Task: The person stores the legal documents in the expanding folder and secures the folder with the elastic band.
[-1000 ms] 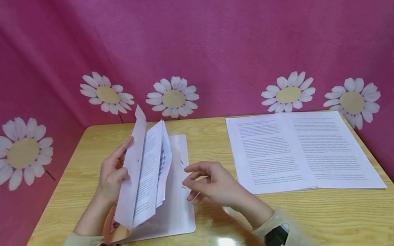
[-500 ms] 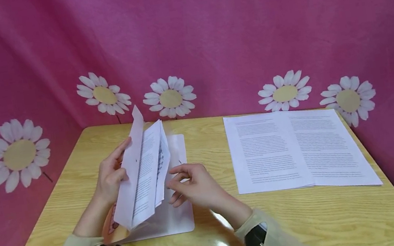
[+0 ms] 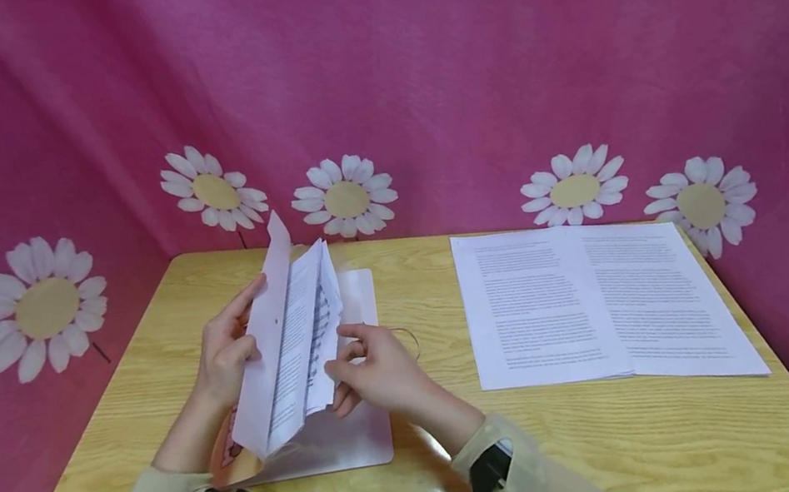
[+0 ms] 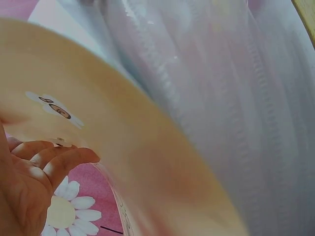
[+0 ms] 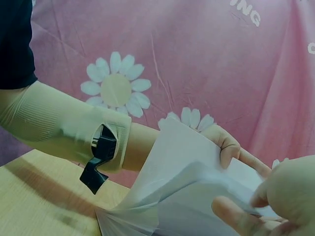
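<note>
Folder [image 3: 372, 438] spread on the left of the counter [image 3: 421, 276], and that was where the action sat! One leaf lay flat; the other stood tilted up, my left grip [image 3: 227, 358] holding it by the edge. The left wrist view gave me the orange outer side, curving close to the camera. Between the leaves leaned the printed sheets [image 3: 292, 353], slightly fanned, a dark pattern showing on one. And there, at their free edge, was my right grip [image 3: 377, 370], narrow, apparently pinching paper; with the right wrist view blurred, I couldn't tell how many sheets it had. Well apart to the right, the spread pages [image 3: 534, 302] lay flat, touched by neither grip. My call: the step in hand was parting the sheets inside the folder. Next, as I judged it, the move called for a sure pinch on that edge, a gentle draw rightward, and a steady left grip so the leaf didn't flop down.
</note>
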Motion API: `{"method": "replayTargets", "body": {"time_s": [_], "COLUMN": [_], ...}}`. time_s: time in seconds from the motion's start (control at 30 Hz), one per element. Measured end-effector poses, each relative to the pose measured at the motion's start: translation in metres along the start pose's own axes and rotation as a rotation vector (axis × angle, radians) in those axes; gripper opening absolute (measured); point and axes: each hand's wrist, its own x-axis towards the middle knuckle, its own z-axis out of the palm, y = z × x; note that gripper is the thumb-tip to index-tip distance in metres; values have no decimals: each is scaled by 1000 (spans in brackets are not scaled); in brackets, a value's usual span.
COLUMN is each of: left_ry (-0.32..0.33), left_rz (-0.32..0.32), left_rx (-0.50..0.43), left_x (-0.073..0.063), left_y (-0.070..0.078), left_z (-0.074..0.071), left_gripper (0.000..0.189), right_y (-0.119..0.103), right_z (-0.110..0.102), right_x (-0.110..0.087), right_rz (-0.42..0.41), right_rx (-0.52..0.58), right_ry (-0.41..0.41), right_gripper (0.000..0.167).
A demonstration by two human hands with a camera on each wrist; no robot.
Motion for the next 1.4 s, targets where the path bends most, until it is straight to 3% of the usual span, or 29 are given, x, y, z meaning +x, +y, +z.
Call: {"method": "replayTargets", "body": {"time_s": [0.47, 0.83, 1.03, 1.2, 1.4], "left_ry": [133, 100, 89, 97, 91], "left_rz": [0, -3, 22, 34, -22], "left_rx": [-52, 45, 54, 52, 15], "left_x": [0, -1, 2, 2, -1], "left_y": [4, 2, -1, 0, 5], "left_z": [7, 10, 12, 11, 6], "left_gripper": [86, 86, 86, 86, 87], "right_y": [9, 18, 12, 9, 6], "right_z": [21, 31, 18, -4, -43], "right_x": [-3, 0, -2, -8, -17], "right_rz": [-70, -107, -90, -61, -73], "right_rx": [-26, -22, 16, -11, -66], "right_ry": [-58, -64, -41, -39, -53], "right_gripper": [74, 60, 57, 62, 50]}}
